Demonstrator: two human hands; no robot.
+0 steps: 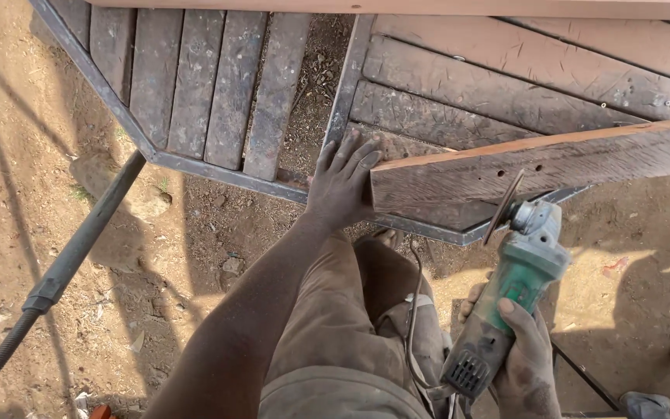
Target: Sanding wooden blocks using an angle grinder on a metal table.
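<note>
While the left hand (343, 182) lies flat, fingers spread, against the end of the plank (537, 167), the right hand (517, 353) has a full closed grip round the green grinder (509, 299). Its disc (503, 208) sits right at the plank's lower edge. That plank lies across a slatted surface (211, 85) with a metal frame, dirt ground (32, 178) below.

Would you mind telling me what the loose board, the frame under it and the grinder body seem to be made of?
Board: wood, rough and weathered, grain and holes showing. Frame: likely steel, a dull grey, straight-edged bar. Grinder: green body, probably plastic, with a bare metal head.
</note>
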